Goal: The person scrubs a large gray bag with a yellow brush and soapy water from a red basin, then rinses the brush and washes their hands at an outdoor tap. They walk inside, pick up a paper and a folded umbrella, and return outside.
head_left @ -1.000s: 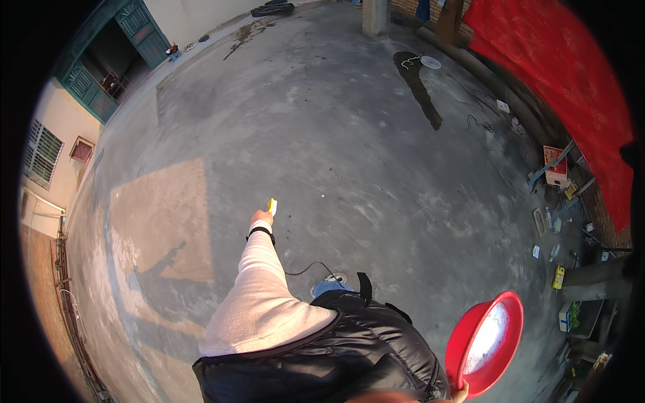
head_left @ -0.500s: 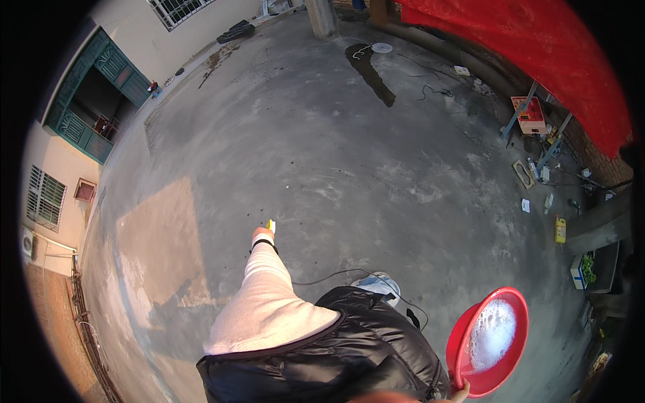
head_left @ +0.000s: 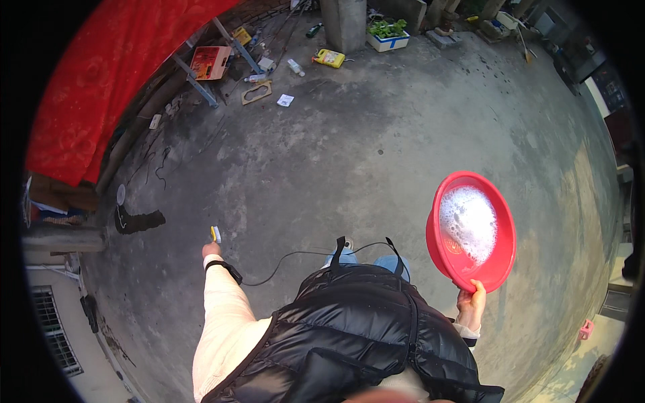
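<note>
My right hand (head_left: 472, 302) grips the lower rim of a red plastic basin (head_left: 471, 230), tilted toward me and holding white soapy foam. My left hand (head_left: 211, 250) is stretched out low at my left side, fingers closed on a small yellow and white object (head_left: 216, 234) that is too small to identify. A black band sits on that wrist, above a pale pink sleeve. My black padded vest (head_left: 356, 336) fills the lower middle of the view.
Grey concrete yard all around. A red tarp (head_left: 101, 80) over a metal frame lies at upper left, with a red crate (head_left: 210, 62), bottles and a yellow container (head_left: 329, 58) near a concrete pillar (head_left: 344, 23). A white planter box (head_left: 388, 35) with greens stands beside it.
I have turned round: the red tarp has swung from the upper right to the upper left. The basin has risen higher at my right and tilts more. My left hand keeps its small object.
</note>
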The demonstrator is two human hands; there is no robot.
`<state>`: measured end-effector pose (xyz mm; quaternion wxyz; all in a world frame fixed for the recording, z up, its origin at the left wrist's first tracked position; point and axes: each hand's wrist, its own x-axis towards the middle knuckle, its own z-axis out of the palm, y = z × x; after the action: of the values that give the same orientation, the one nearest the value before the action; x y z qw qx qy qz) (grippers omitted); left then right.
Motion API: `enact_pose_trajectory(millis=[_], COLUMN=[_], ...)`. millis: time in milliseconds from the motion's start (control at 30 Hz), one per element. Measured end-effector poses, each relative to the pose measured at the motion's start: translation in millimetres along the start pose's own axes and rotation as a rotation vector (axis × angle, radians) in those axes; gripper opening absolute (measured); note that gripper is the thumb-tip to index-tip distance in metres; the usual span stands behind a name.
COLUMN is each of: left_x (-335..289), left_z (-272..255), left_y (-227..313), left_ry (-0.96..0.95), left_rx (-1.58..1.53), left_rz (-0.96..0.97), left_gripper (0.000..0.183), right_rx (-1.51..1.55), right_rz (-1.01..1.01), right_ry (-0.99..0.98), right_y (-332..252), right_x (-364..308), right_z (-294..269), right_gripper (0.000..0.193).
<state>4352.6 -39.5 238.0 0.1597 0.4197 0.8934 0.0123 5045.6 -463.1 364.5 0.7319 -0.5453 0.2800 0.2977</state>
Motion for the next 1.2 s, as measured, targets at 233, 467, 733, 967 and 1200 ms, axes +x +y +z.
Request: enact_pose_trajectory(millis=[233, 467, 733, 967, 1200], left_x=[32, -76, -157, -262, -398], left_z=[96, 172, 275, 369, 415], left_y=[420, 570, 730, 1151, 1437], left_ry=[0.061, 0.008, -0.090, -0.134, -0.016], left_rx=[-0.344, 0.107, 0.343, 0.130, -0.068], left_rz=[0.506, 0.351, 0.120, 0.725, 1.116], left_gripper=[0.033, 0.039, 0.043, 0.043, 0.037], right_rx=[0.230, 0.290, 0.372, 0.506, 0.589], right_rz=[-0.061, -0.082, -0.165, -0.225, -0.210], right_ry=[0.240, 0.313, 0.368, 0.438, 0.413], right_y=[-53, -192, -332, -458, -604], right_x=[186, 333, 514, 617, 770], right_z=[9, 68, 124, 178, 197], right_gripper=[0.031, 0.022, 0.022, 0.031, 0.024])
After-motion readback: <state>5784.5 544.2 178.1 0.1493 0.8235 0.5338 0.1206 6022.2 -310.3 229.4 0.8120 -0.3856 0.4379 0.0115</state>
